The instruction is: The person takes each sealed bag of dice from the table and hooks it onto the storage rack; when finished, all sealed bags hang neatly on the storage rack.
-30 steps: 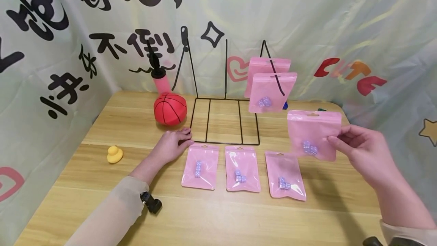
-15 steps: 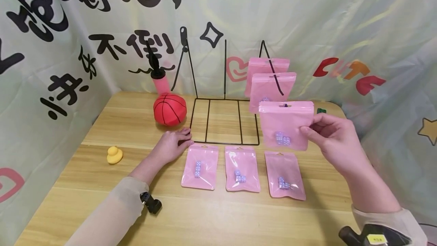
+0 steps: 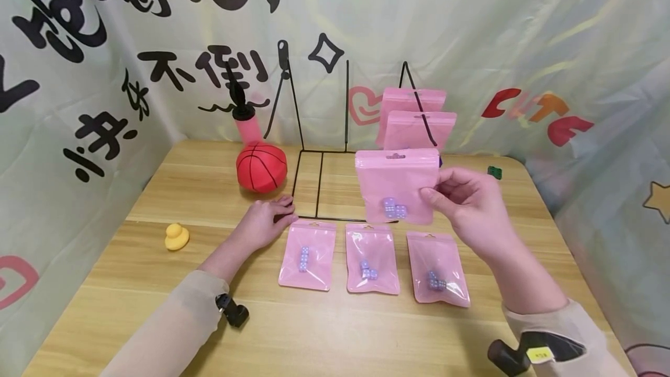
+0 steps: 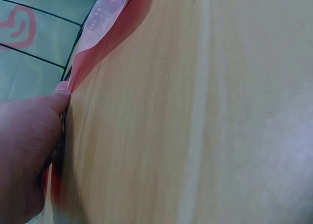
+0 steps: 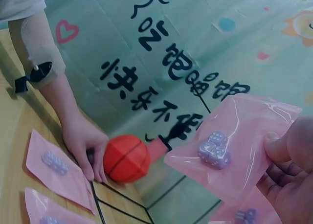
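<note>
In the head view my right hand [image 3: 468, 205] pinches the side edge of a pink zip bag [image 3: 398, 182], which hangs upright in the air over the right part of a black wire rack [image 3: 319, 185]. Lilac dice [image 5: 215, 150] show through this bag in the right wrist view. At the rack's front left corner my left hand [image 3: 262, 226] holds the wire between thumb and fingers. Two more pink bags [image 3: 421, 131] hang on the rack's right arm, one behind the other. Three pink bags with dice, among them a left one [image 3: 319, 234], lie in a row before the rack.
A red ball [image 3: 262, 167] sits left of the rack, with a pink and black pump [image 3: 248, 127] behind it. A yellow duck [image 3: 177, 237] stands at the left of the table. A small green object [image 3: 494, 173] lies at the back right.
My right hand has carried the pink zip bag leftward, from the right side to in front of the hanging bags and over the rack. The left hand has stayed at the rack's corner.
</note>
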Tool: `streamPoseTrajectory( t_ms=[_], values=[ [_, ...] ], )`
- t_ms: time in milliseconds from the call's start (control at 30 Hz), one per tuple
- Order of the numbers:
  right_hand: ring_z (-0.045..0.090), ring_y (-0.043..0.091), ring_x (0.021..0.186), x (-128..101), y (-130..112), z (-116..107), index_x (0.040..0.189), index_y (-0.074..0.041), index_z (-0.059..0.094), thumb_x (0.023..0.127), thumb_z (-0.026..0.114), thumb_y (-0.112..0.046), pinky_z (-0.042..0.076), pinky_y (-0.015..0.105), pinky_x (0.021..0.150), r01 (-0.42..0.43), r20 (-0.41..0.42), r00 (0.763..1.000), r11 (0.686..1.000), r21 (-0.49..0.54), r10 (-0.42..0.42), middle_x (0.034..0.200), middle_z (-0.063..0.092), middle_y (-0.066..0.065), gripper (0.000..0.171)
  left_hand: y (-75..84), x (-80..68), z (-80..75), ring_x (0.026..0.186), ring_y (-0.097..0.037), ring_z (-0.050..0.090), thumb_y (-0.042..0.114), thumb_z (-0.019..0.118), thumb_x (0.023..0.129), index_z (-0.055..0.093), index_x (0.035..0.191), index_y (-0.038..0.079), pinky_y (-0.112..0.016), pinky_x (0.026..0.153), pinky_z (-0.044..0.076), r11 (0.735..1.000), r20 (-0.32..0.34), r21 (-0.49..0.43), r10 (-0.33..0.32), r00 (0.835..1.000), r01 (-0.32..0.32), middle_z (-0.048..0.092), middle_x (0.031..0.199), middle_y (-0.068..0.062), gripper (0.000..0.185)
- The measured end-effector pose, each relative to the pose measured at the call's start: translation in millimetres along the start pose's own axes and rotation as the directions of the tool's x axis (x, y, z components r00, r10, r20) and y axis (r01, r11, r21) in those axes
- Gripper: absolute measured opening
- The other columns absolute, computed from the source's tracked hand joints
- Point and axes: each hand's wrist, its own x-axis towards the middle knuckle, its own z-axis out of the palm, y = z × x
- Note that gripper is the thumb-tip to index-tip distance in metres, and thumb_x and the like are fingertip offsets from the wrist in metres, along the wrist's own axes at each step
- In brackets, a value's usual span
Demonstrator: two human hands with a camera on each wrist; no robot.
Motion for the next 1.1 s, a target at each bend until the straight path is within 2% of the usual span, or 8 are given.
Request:
streamPoseTrajectory(
  t_ms=[500, 733, 1100],
  values=[
    [0.061, 0.017, 0.071, 17.7, 2.0, 43.3, 0.096, 0.007, 0.072, 0.094, 0.073, 0.012, 0.054, 0.022, 0.061, 0.002, 0.044, 0.999, 0.992, 0.128, -0.008, 0.083, 0.070, 0.011, 0.006, -1.6, -0.4, 0.2, 0.138, -0.032, 0.057, 0.025, 0.078, 0.100, 0.076, 0.127, 0.002, -0.047, 0.117, 0.042, 1.000, 0.001, -0.012, -0.004, 1.000, 0.004, 0.064, 0.141, -0.017, 0.035],
    [0.060, 0.016, 0.070, 28.8, 7.1, 58.9, 0.091, 0.008, 0.069, 0.095, 0.072, 0.011, 0.053, 0.021, 0.060, -0.013, 0.027, 1.000, 0.988, 0.152, 0.009, 0.082, 0.070, 0.009, 0.006, -3.6, 0.4, 1.7, 0.138, -0.031, 0.057, 0.026, 0.077, 0.100, 0.076, 0.127, 0.002, -0.047, 0.117, 0.042, 1.000, -0.001, -0.012, -0.010, 1.000, 0.010, 0.064, 0.141, -0.016, 0.036],
    [0.059, 0.015, 0.072, 41.1, 18.3, 73.9, 0.091, 0.007, 0.069, 0.095, 0.073, 0.009, 0.051, 0.021, 0.060, -0.037, -0.014, 0.999, 0.982, 0.183, 0.040, 0.080, 0.068, 0.007, 0.006, -4.3, 0.0, 2.2, 0.136, -0.031, 0.058, 0.024, 0.079, 0.099, 0.076, 0.126, 0.001, -0.047, 0.116, 0.043, 1.000, -0.020, -0.010, 0.005, 1.000, -0.005, 0.065, 0.140, -0.017, 0.035]
  ],
)
